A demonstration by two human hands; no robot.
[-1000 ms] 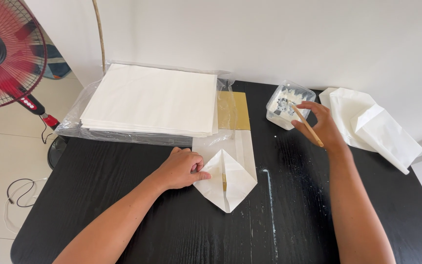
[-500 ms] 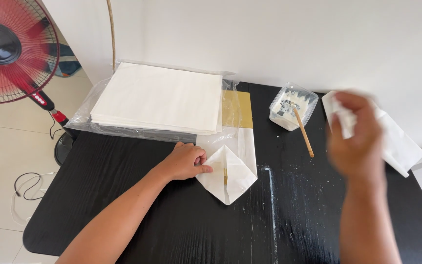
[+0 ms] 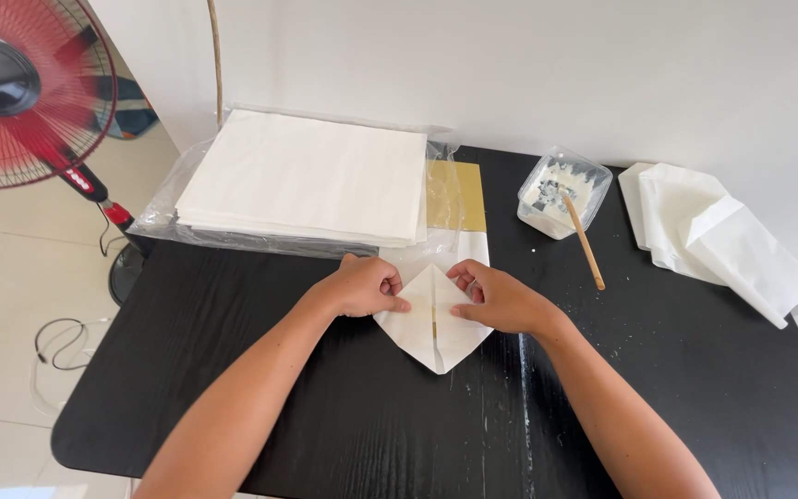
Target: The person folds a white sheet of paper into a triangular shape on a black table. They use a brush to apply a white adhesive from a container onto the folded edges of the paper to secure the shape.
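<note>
Fingers [image 3: 397,302] of L hand [image 3: 362,287] & R hand [image 3: 501,298] bent, pressing flat on folded white paper [image 3: 436,340], not gripping.

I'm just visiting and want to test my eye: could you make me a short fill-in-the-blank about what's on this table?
1. Both hands, the left hand and the right hand, press on a folded sheet of white ____.
2. The wooden stick leans in a clear plastic ____.
3. The table is ____ in colour.
4. The fan stands to the person's ____.

Missing words: paper; tub; black; left
</note>
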